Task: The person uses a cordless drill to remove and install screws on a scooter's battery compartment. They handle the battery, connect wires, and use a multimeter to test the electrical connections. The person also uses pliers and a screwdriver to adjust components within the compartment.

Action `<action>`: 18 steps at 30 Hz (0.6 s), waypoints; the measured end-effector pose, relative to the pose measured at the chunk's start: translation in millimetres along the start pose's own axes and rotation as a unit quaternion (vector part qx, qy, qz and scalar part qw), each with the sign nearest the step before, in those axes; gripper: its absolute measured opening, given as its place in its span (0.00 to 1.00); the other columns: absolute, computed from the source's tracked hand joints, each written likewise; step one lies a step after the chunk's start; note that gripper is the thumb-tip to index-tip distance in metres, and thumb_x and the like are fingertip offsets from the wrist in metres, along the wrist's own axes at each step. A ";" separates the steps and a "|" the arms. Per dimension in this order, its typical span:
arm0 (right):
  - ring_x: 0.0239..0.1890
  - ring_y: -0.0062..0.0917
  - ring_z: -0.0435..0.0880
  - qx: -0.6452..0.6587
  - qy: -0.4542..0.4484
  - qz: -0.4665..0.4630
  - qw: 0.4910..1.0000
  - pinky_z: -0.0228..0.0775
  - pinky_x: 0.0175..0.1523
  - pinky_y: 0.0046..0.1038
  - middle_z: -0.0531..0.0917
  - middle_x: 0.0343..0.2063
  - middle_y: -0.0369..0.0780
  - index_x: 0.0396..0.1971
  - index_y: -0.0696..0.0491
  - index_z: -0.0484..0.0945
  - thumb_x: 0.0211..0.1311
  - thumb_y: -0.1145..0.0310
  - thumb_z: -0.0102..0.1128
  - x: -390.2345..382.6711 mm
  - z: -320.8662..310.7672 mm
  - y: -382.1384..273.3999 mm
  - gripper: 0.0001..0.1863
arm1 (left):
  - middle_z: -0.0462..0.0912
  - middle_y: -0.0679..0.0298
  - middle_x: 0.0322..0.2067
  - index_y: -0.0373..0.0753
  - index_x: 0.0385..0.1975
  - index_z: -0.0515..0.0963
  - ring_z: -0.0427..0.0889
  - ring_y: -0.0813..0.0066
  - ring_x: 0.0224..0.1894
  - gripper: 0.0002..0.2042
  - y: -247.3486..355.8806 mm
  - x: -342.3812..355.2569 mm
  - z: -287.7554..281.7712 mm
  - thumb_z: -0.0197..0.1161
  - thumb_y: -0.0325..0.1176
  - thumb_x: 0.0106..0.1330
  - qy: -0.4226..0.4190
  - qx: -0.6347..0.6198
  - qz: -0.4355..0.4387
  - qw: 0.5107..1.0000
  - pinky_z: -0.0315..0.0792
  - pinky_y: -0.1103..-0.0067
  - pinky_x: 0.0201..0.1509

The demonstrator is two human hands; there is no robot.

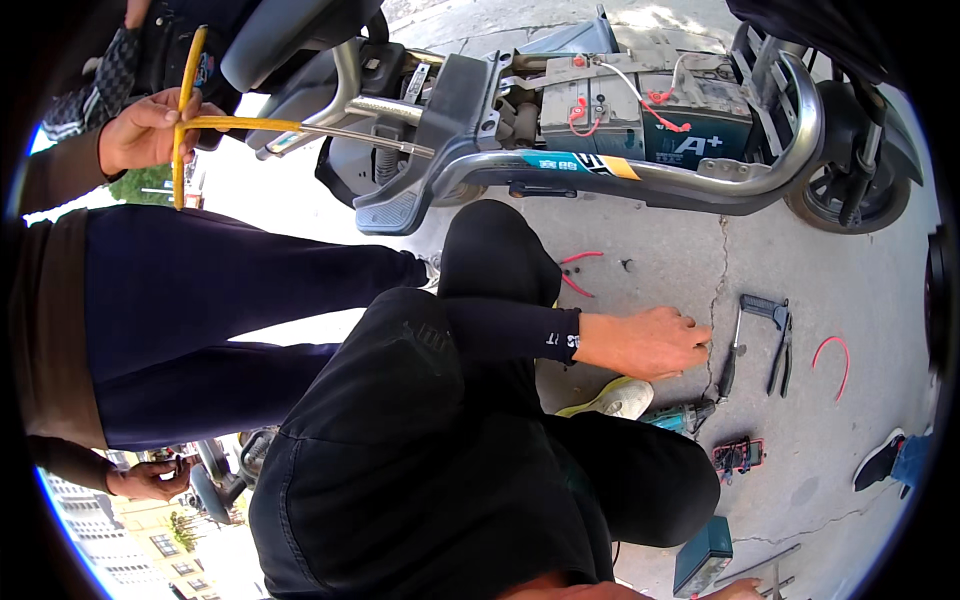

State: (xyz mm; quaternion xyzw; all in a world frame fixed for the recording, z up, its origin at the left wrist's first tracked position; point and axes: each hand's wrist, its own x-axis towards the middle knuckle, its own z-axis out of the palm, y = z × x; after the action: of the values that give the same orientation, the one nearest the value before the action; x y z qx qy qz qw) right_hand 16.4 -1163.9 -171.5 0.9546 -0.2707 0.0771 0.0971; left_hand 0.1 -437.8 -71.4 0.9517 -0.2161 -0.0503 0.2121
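Observation:
My left hand (645, 342), in a black sleeve, reaches out low over the cracked concrete (830, 260), fingers bent and apart with nothing visible in them. Near it lie a screwdriver (730, 370), black-and-grey pliers (778, 360), a teal power tool (672, 420) and red-handled pliers (580, 285). A red meter (737, 456) lies further right. My right hand (738, 588), cut off at the lower edge, holds a metal tool (775, 580) beside a teal battery (700, 560).
An electric scooter (490, 170) with exposed batteries and red leads spans the top. A co-worker (200, 260) stands left, holding a yellow T-handled wrench (245, 123). A red wire (844, 365) and another person's shoe (880, 460) are at right.

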 end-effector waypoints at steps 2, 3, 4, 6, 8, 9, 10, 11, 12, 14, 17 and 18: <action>0.54 0.44 0.84 0.126 -0.041 -0.139 0.981 0.75 0.59 0.41 0.83 0.53 0.54 0.60 0.64 0.76 0.77 0.57 0.50 18.5 -15.4 -79.4 0.26 | 0.74 0.57 0.41 0.37 0.38 0.76 0.82 0.61 0.42 0.15 -1.0 -8.5 -9.7 0.71 0.38 0.58 0.008 0.031 0.010 0.999 0.77 0.68 0.44; 0.57 0.45 0.83 0.193 -0.115 -0.189 0.956 0.74 0.61 0.41 0.82 0.56 0.55 0.61 0.64 0.76 0.77 0.57 0.50 7.4 -26.2 -119.6 0.26 | 0.75 0.58 0.40 0.37 0.37 0.77 0.82 0.62 0.43 0.15 -0.5 -6.5 -19.6 0.71 0.37 0.57 0.040 0.048 0.020 0.998 0.77 0.70 0.46; 0.61 0.40 0.80 0.248 -0.225 -0.279 0.900 0.68 0.67 0.35 0.79 0.60 0.53 0.63 0.63 0.73 0.78 0.57 0.50 10.9 -37.2 -175.8 0.26 | 0.75 0.59 0.41 0.37 0.37 0.77 0.82 0.62 0.43 0.15 4.0 -15.8 -29.4 0.72 0.37 0.56 0.116 0.031 0.012 0.993 0.77 0.69 0.46; 0.62 0.35 0.78 0.371 -0.409 -0.310 0.774 0.67 0.67 0.33 0.80 0.57 0.51 0.64 0.66 0.70 0.78 0.64 0.51 -35.1 -95.5 -289.6 0.24 | 0.76 0.60 0.42 0.36 0.38 0.77 0.82 0.62 0.44 0.16 6.0 -33.6 -66.9 0.73 0.38 0.55 0.259 0.018 0.012 0.966 0.77 0.69 0.48; 0.52 0.28 0.81 0.351 -0.469 -0.402 0.703 0.72 0.58 0.29 0.82 0.52 0.46 0.63 0.62 0.72 0.75 0.70 0.54 -62.2 -119.5 -357.0 0.21 | 0.75 0.59 0.43 0.36 0.41 0.78 0.80 0.59 0.46 0.18 5.8 -69.3 -123.1 0.74 0.37 0.55 0.370 0.095 -0.053 0.923 0.76 0.65 0.51; 0.47 0.25 0.81 0.357 -0.492 -0.416 0.676 0.74 0.54 0.28 0.83 0.49 0.45 0.62 0.61 0.73 0.73 0.70 0.55 -65.0 -119.4 -372.8 0.21 | 0.74 0.56 0.46 0.35 0.46 0.76 0.78 0.56 0.46 0.20 -2.5 -93.3 -143.4 0.73 0.37 0.59 0.450 0.194 -0.094 0.866 0.74 0.63 0.54; 0.47 0.26 0.82 0.349 -0.499 -0.438 0.661 0.74 0.54 0.28 0.83 0.46 0.45 0.60 0.62 0.74 0.73 0.70 0.56 -71.4 -120.6 -389.3 0.20 | 0.72 0.53 0.51 0.32 0.54 0.71 0.76 0.58 0.48 0.24 -12.7 -122.4 -165.1 0.71 0.37 0.64 0.511 0.273 -0.160 0.799 0.71 0.64 0.58; 0.45 0.26 0.82 0.349 -0.502 -0.448 0.653 0.74 0.53 0.28 0.84 0.45 0.45 0.59 0.63 0.74 0.72 0.70 0.57 -73.8 -130.7 -404.0 0.19 | 0.73 0.50 0.51 0.29 0.56 0.68 0.72 0.57 0.57 0.28 -32.1 -154.4 -171.6 0.71 0.40 0.64 0.616 0.209 -0.242 0.719 0.62 0.61 0.67; 0.47 0.27 0.83 0.341 -0.498 -0.447 0.661 0.75 0.54 0.29 0.84 0.45 0.46 0.59 0.63 0.74 0.72 0.69 0.58 -74.7 -139.6 -416.9 0.20 | 0.70 0.47 0.56 0.28 0.61 0.64 0.70 0.57 0.60 0.29 -39.5 -175.5 -182.9 0.65 0.43 0.71 0.692 0.079 -0.338 0.634 0.58 0.61 0.72; 0.51 0.33 0.85 0.341 -0.470 -0.437 0.687 0.75 0.57 0.32 0.85 0.47 0.47 0.59 0.63 0.75 0.72 0.68 0.59 -67.6 -136.7 -419.1 0.21 | 0.66 0.44 0.67 0.28 0.68 0.59 0.66 0.57 0.70 0.36 -76.7 -222.0 -212.2 0.52 0.57 0.77 0.724 -0.100 -0.379 0.567 0.52 0.57 0.77; 0.49 0.36 0.87 0.269 -0.442 -0.456 0.724 0.76 0.56 0.34 0.86 0.45 0.50 0.54 0.63 0.77 0.72 0.65 0.59 -46.1 -152.8 -408.7 0.19 | 0.73 0.52 0.54 0.31 0.62 0.64 0.73 0.59 0.57 0.34 -86.9 -231.0 -257.3 0.50 0.61 0.76 0.693 -0.241 -0.224 0.642 0.61 0.58 0.70; 0.49 0.37 0.87 0.273 -0.432 -0.454 0.730 0.76 0.56 0.35 0.86 0.45 0.51 0.54 0.63 0.77 0.72 0.64 0.58 -39.5 -158.4 -397.8 0.19 | 0.77 0.56 0.43 0.33 0.55 0.70 0.78 0.63 0.46 0.30 -97.9 -233.7 -266.5 0.50 0.59 0.76 0.675 -0.294 -0.159 0.658 0.70 0.62 0.62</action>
State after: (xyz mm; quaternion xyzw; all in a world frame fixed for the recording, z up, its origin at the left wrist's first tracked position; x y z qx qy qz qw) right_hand 179.7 -776.1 -83.0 0.8797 0.2145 -0.3261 -0.2714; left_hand -122.5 -155.0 129.1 0.6319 0.1670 0.5123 0.5571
